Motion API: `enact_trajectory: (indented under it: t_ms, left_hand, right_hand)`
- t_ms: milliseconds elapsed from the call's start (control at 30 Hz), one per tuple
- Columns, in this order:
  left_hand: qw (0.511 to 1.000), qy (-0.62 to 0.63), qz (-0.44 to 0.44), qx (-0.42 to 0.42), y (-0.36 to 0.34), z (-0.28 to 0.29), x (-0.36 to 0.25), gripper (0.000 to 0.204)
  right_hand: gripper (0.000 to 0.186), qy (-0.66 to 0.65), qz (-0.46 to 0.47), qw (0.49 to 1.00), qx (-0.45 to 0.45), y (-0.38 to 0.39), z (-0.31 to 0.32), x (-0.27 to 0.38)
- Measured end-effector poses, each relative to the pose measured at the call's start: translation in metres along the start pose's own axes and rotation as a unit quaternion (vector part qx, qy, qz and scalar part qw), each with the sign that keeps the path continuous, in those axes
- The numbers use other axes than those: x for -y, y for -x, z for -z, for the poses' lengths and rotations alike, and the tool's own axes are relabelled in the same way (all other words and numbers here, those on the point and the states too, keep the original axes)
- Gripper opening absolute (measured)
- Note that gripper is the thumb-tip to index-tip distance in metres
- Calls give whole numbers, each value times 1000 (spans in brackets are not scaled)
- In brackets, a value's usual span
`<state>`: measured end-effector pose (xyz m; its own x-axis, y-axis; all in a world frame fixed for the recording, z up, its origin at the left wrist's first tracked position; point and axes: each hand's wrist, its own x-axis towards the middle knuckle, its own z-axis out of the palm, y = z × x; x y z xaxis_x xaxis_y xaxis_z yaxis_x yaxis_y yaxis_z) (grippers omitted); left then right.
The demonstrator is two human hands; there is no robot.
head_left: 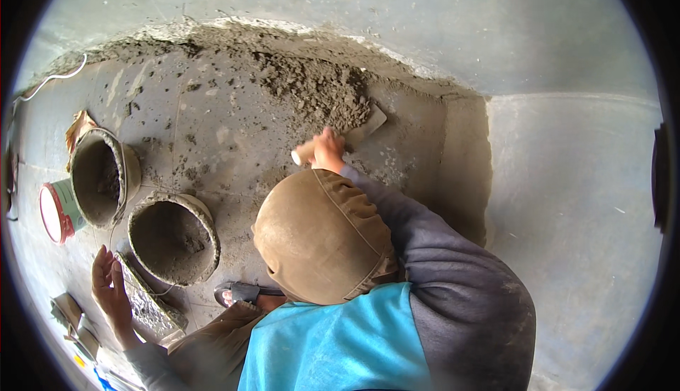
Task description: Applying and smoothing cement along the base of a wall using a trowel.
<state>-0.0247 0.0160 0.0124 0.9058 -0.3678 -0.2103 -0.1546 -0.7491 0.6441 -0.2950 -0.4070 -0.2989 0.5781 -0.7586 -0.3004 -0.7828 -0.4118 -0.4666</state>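
My left hand (pixel 112 288) is at the lower left, fingers loosely bent and apart, with nothing visible held, beside a mortar-crusted bucket (pixel 145 231) and a grimy board (pixel 152 309). My right hand is out of view. A crouching co-worker (pixel 326 341) in a tan cap and turquoise-and-grey top fills the lower middle; their right hand (pixel 327 150) grips a flat tool (pixel 301 157) with a pale handle at a pile of wet mortar (pixel 312 83) along the wall's foot.
A second bucket (pixel 95 193), a red-and-green tub (pixel 67 214) and assorted tools (pixel 71 320) lie at left. A white cable (pixel 64 77) runs up at upper left. Grey walls (pixel 574 178) bound the top and right. Mortar crumbs dot the tiled floor (pixel 212 100).
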Motion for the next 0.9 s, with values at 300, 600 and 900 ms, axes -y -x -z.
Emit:
enact_trajectory:
  t_ms: [300, 600, 900]
  left_hand:
    - [996, 0, -55, -71, 38, 11, -39, 38]
    - [990, -40, -85, -109, 38, 36, -43, 34]
    - [978, 116, -28, -170, 43, 55, -15, 41]
  right_hand:
    - [27, -732, -276, 621, -54, -71, 38, 98]
    - [29, -656, -217, 722, -26, 46, 52, 111]
    - [28, -486, -68, 810, 322, 47, 79, 142]
